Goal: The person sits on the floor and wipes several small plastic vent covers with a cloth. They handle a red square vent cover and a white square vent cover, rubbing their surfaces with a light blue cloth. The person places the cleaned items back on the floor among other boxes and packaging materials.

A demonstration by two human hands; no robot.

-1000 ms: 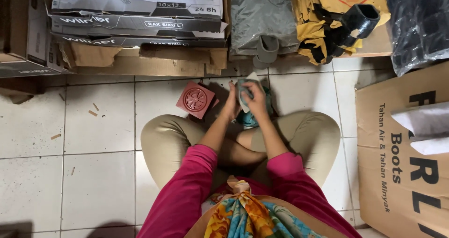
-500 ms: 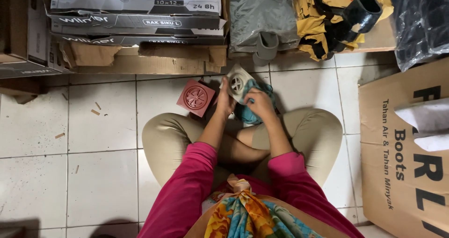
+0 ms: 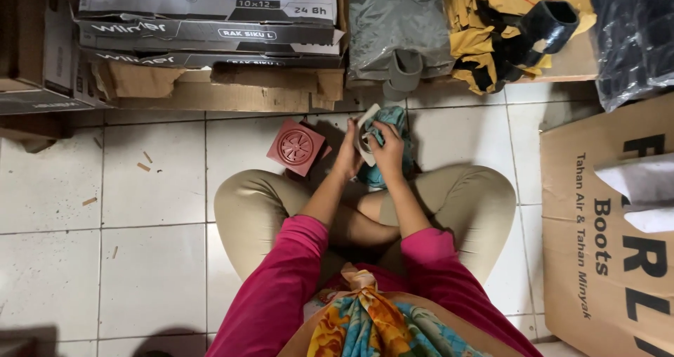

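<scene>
You tilted the cream drain cover (image 3: 366, 134) edge-on again, left hand (image 3: 347, 157) gripping it while your right hand (image 3: 388, 150) pressed the teal cloth (image 3: 390, 118) against its face.

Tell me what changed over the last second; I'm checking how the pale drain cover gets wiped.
The pale square cover, face-up half a second ago, is turned edge-on again in the left hand. The right hand has moved the teal cloth up over it. Both hands kept their hold; the red cover on the tiled floor did not move.
</scene>
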